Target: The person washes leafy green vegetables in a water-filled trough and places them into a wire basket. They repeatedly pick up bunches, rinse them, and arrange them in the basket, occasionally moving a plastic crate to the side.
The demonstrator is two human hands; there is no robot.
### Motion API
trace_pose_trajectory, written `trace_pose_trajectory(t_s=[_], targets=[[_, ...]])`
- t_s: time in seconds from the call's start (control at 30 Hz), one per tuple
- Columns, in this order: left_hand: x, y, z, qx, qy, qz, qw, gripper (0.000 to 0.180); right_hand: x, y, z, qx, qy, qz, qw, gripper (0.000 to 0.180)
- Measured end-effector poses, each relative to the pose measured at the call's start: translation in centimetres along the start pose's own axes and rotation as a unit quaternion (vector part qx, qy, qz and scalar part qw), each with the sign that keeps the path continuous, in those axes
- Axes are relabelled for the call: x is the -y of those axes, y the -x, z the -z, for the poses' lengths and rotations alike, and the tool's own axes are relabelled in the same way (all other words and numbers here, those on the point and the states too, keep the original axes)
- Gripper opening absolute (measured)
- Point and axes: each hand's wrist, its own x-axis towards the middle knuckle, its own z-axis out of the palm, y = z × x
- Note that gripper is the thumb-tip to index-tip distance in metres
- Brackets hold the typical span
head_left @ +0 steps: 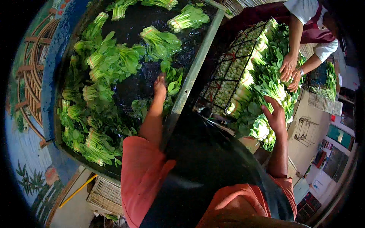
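Observation:
My left hand (160, 86) reaches into a water-filled trough (194, 68), right beside a bunch of leafy greens (167, 69). Its fingers are dim and partly hidden at the water, so whether they hold the leaves does not show. Over the stacked greens (262, 85) at the right, my right hand (275, 113) has its thumb and forefinger spread apart, with nothing seen between them. These greens lie in rows inside a black wire rack (236, 79), pale stems showing on one side. Several banded bunches (159, 41) float in the trough, crowded mostly along its left side.
Across the rack, a co-worker's two hands (291, 70) rest on the stacked greens, close to my right hand. The trough's metal rim (189, 85) runs between the trough and the rack. White crates (106, 193) stand below the trough; another crate (325, 103) with greens is at far right.

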Motion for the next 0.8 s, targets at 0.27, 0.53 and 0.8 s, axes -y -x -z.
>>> trace_pose_trajectory(t_s=[0.27,0.53,0.8], targets=[[-0.1,0.4,-0.7,0.085,-0.609,-0.347,0.708,0.029,0.1,-2.5,-0.5,0.019,0.000,0.041,0.999,0.040],[-0.3,4.5,4.7,0.044,-0.493,-0.360,0.791,0.037,-3.2,-1.1,0.2,-0.013,-0.004,-0.007,1.000,0.039],[11.6,-6.5,11.6,-0.280,-0.020,-0.127,0.951,0.098,-2.6,-2.0,-0.4,-0.004,-0.017,0.021,1.000,0.040]])
